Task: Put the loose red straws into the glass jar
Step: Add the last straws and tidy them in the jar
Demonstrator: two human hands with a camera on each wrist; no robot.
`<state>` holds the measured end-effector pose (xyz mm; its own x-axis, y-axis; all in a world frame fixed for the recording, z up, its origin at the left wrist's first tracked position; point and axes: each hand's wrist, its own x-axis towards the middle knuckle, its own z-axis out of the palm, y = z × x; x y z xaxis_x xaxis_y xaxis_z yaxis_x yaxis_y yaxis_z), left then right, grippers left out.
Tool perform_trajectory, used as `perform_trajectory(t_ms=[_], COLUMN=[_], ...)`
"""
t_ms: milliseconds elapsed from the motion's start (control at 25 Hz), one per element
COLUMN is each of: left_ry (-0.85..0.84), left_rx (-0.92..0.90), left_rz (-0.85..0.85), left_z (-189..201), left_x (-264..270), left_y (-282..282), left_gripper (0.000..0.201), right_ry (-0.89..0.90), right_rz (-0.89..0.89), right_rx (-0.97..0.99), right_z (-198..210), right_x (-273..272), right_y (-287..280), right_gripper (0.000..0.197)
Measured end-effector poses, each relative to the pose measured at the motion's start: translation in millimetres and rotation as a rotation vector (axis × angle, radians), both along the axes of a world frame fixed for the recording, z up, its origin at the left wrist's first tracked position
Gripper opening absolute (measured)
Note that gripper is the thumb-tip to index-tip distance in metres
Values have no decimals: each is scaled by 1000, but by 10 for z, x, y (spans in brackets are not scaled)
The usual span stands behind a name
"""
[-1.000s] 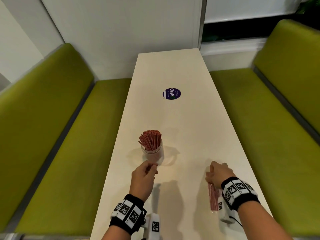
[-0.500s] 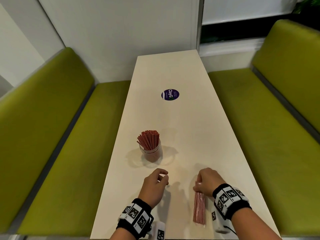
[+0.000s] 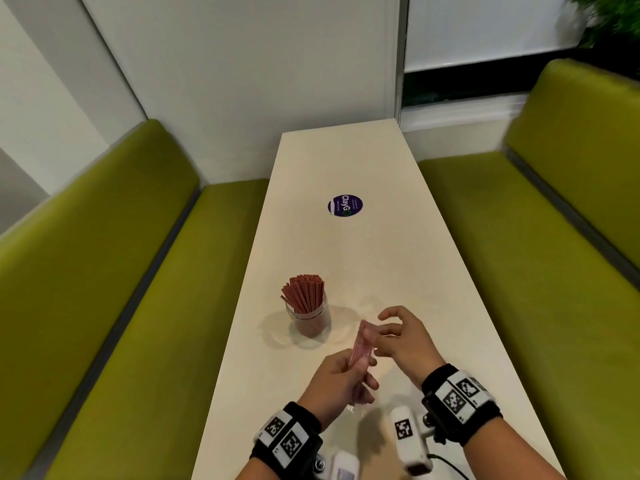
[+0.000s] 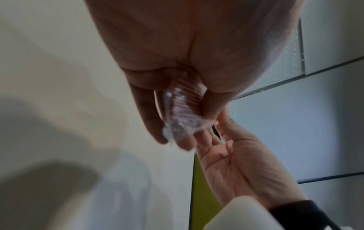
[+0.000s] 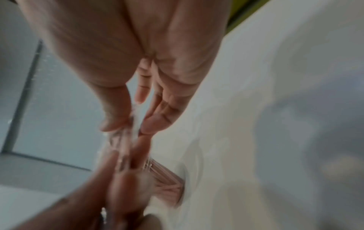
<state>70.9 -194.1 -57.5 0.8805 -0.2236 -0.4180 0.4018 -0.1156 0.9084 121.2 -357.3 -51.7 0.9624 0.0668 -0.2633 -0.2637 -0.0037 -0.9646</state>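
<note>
A glass jar (image 3: 309,322) stands on the white table (image 3: 346,258), packed with upright red straws (image 3: 304,294). Just to its near right, a packet of red straws (image 3: 363,344) in clear plastic wrap is held tilted above the table. My left hand (image 3: 360,379) grips the packet's lower half; in the left wrist view the wrapped straws (image 4: 184,104) lie between its thumb and fingers. My right hand (image 3: 375,336) pinches the wrap at the packet's upper end. In the right wrist view the thumb and forefinger meet on clear plastic (image 5: 132,124), with the jar (image 5: 167,179) blurred beyond.
A round purple sticker (image 3: 345,205) lies farther up the narrow table. Green padded benches (image 3: 121,289) (image 3: 519,271) run along both long sides, and a wall closes the far end. The jar stands near the table's left edge.
The right hand lifted the straw packet off the table's near right and carried it left toward the jar. The left hand came over and took hold of its lower end.
</note>
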Motion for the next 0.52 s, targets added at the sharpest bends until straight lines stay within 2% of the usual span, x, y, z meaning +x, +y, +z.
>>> perform_trajectory(t_ms=[80, 160, 240, 360, 520], left_ry=[-50, -77, -91, -104, -119], left_rx=[9, -15, -68, -101, -19], left_rz=[61, 87, 92, 85, 59], left_z=[108, 169, 231, 261, 259], left_x=[64, 91, 83, 44, 20], left_y=[60, 123, 170, 210, 294], left_gripper=[18, 18, 16, 17, 19], right_ry=[-184, -471, -734, -850, -876], right_rz=[-16, 58, 123, 75, 64], right_rx=[-181, -514, -721, -792, -889], right_z=[50, 44, 10, 18, 111], right_x=[11, -13, -23, -23, -27], right_y=[27, 29, 66, 186, 292], right_gripper=[35, 32, 29, 23, 16])
